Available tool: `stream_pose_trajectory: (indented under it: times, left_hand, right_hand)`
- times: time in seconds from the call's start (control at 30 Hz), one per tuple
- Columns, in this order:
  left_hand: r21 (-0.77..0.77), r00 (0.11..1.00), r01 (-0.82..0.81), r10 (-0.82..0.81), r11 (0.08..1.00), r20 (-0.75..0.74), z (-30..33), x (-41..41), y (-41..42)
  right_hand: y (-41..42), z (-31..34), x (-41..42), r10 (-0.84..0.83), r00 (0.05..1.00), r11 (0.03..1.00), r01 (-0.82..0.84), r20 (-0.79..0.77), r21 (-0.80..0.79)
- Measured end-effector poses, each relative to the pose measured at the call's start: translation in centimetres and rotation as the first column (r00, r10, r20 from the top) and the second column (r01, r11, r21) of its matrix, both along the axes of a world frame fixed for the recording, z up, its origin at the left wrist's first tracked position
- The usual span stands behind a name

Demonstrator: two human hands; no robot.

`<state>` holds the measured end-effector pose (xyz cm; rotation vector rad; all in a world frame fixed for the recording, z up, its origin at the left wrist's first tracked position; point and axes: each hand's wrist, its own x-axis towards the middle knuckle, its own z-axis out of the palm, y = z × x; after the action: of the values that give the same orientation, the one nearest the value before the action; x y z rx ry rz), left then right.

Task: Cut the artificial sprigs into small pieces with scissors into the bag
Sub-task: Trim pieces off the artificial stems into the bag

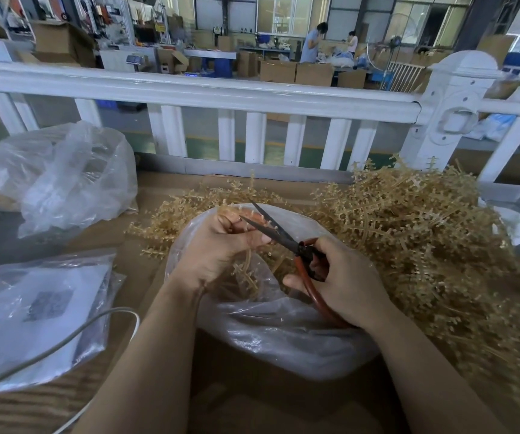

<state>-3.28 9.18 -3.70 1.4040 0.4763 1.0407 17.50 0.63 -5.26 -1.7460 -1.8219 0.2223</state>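
Observation:
My left hand (211,249) grips a tan artificial sprig (246,274) over the mouth of a clear plastic bag (283,336) in the middle of the table. The sprig's stem hangs down into the bag. My right hand (343,280) holds red-handled scissors (283,238), and their dark blades are apart around the sprig's tip beside my left fingers. Cut tan pieces lie inside the bag. A large heap of uncut tan sprigs (421,233) covers the table to the right and behind the bag.
A crumpled clear bag (64,177) lies at the far left, a flat packed bag with a label (36,311) at the near left. A white cable (64,343) crosses it. A white railing (221,92) runs behind the table. Two people stand far off among boxes.

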Motion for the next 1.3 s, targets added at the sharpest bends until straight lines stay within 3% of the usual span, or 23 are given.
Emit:
stream_pose_trajectory:
  times: [1.0, 1.3]
  left_hand:
    - [0.033, 1.000, 0.005, -0.005, 0.999, 0.017, -0.54, 0.01, 0.21]
    - [0.016, 0.997, 0.071, -0.071, 0.997, 0.035, -0.54, -0.32, 0.34]
  right_hand:
    - [-0.12, -0.15, 0.20, -0.001, 1.000, 0.996, 0.001, -0.010, 0.088]
    - [-0.01, -0.23, 0.15, -0.015, 1.000, 0.994, 0.012, 0.027, 0.107]
